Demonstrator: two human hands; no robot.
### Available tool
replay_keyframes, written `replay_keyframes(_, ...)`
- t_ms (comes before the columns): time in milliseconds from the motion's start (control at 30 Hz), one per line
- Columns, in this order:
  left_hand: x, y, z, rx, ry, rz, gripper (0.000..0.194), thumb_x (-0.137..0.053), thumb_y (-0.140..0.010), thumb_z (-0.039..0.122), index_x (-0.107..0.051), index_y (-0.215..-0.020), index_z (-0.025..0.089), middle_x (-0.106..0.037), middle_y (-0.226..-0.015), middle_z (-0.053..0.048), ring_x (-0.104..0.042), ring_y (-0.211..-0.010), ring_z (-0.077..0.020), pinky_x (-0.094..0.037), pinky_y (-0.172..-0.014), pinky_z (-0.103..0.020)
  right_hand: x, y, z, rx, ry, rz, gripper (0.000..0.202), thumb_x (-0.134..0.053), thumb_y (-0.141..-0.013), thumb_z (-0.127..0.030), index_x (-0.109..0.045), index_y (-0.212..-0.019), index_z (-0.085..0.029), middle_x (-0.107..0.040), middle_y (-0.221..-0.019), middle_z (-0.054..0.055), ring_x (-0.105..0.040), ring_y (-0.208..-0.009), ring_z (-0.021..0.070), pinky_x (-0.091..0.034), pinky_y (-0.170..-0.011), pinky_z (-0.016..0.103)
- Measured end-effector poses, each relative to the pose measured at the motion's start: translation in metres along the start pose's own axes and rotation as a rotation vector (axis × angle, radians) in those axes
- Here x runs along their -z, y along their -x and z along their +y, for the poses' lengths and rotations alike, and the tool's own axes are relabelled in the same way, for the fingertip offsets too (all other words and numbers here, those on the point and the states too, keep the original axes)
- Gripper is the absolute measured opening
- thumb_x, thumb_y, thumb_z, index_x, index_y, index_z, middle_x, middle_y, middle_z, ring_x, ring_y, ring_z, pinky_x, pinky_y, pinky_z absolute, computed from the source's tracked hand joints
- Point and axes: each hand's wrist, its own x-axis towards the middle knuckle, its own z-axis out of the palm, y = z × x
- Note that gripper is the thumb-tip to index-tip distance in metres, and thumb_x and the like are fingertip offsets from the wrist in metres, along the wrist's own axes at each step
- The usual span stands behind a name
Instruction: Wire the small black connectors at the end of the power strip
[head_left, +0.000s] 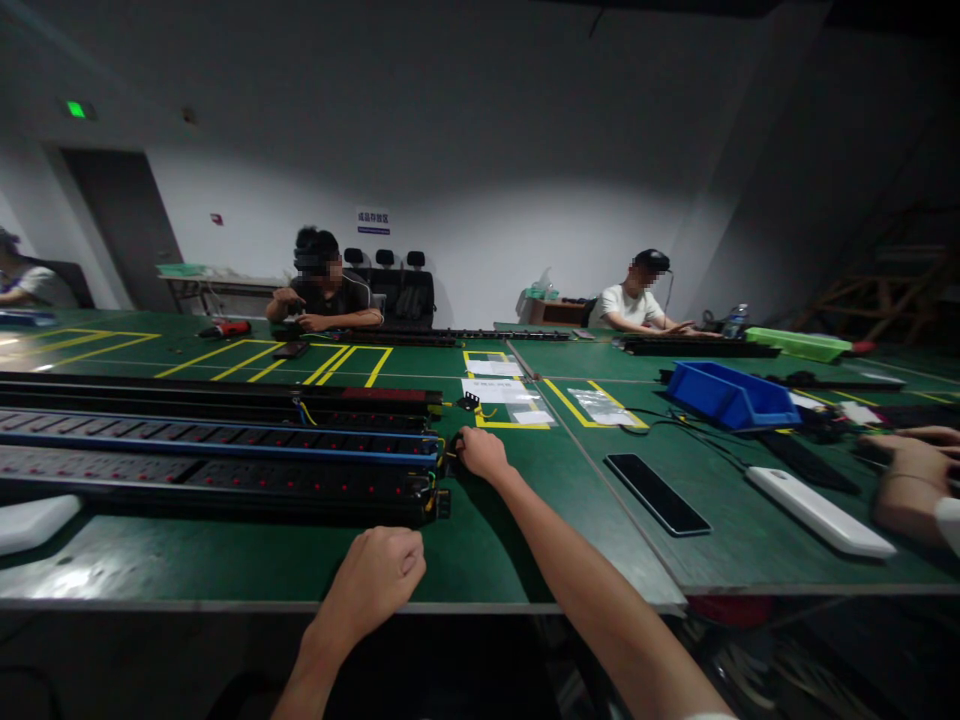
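Observation:
Several long black power strips point(300, 475) lie side by side on the green table, rows of sockets and small red dots along them. One has a blue edge point(247, 434). Thin yellow-green wires come out of their right ends. There, my right hand point(482, 452) is closed, fingertips on a small dark end piece point(453, 445) of the blue-edged strip, mostly hidden by the fingers. Another black end piece point(469, 401) hangs out behind it on wires. My left hand point(379, 578), curled into a loose fist, rests by the table's front edge, with nothing seen in it.
To the right lie a dark-screened phone point(657, 493), a white power bank point(819, 511) with a cable and a blue bin point(731, 395). A co-worker's hand point(919, 470) is at the right edge. Two people sit across the table. A white object point(37, 522) lies left.

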Motion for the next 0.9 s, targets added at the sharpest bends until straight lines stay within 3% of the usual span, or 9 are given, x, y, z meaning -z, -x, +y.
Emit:
replay_keyframes(467,-0.005,0.0,-0.004,-0.008,-0.03,0.008,0.029,-0.045,-0.084,0.012,-0.032,-0.058,0.018,-0.039,-0.056,0.004,-0.033,-0.053,-0.0098,-0.015,-0.058,-0.032,-0.003,-0.004,0.003,-0.013,-0.006,-0.022,0.027,-0.044,-0.095,-0.028,-0.062,-0.113,-0.02,-0.068,-0.111,0.012,-0.065,-0.099,0.0262,-0.045,-0.079,0.034)
replay_keyframes(700,-0.004,0.001,-0.004,-0.007,-0.018,0.007,0.029,-0.044,-0.085,0.013,-0.032,-0.059,0.018,-0.042,-0.057,0.003,-0.035,-0.054,-0.01,-0.016,-0.058,-0.032,-0.007,-0.019,0.023,-0.059,0.004,0.191,0.043,-0.046,-0.092,-0.024,-0.053,-0.135,-0.019,-0.058,-0.128,0.014,-0.054,-0.113,0.0263,-0.044,-0.086,0.033)
replay_keyframes(900,-0.005,0.001,-0.004,-0.005,-0.025,0.01,0.03,-0.043,-0.086,0.013,-0.032,-0.059,0.018,-0.041,-0.057,0.003,-0.033,-0.054,-0.0098,-0.016,-0.058,-0.032,-0.009,-0.025,0.045,-0.168,0.057,0.194,0.046,-0.048,-0.092,-0.033,-0.055,-0.135,-0.019,-0.055,-0.133,0.016,-0.05,-0.117,0.0307,-0.04,-0.092,0.04)
